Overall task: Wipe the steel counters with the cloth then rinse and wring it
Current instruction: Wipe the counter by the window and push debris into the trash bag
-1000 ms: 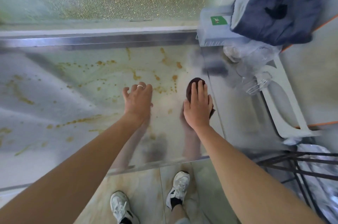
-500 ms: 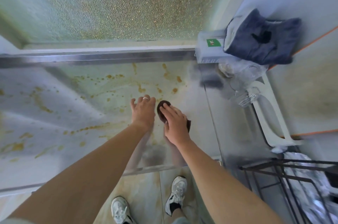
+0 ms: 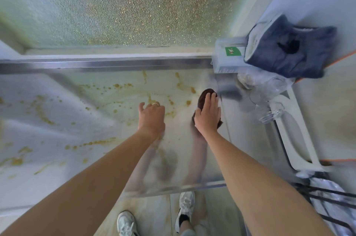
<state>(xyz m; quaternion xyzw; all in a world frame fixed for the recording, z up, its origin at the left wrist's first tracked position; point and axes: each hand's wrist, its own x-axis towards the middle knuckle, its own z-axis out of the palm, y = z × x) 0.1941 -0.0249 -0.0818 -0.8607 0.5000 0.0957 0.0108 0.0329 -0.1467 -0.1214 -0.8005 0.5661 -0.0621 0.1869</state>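
Note:
A steel counter (image 3: 77,139) spreads below me, spattered with yellow-brown drips and smears. My right hand (image 3: 209,115) lies flat on a dark brown cloth (image 3: 205,95), pressing it to the counter near the right edge; the cloth shows beyond the fingertips and under the palm. Left of it, my left hand (image 3: 152,118) rests palm down on the steel with fingers apart and a ring on one finger, holding nothing.
A frosted, spotted glass pane (image 3: 125,8) rises behind the counter's steel back rim (image 3: 106,64). On the right stand a grey box with a green label (image 3: 230,58), a dark blue cloth (image 3: 289,49), crumpled clear plastic (image 3: 265,85) and a white frame (image 3: 296,139). My shoes (image 3: 185,208) are on the tiled floor.
My right hand has slid the cloth away from me and to the right, toward the counter's right edge. The left hand stays planted in about the same spot.

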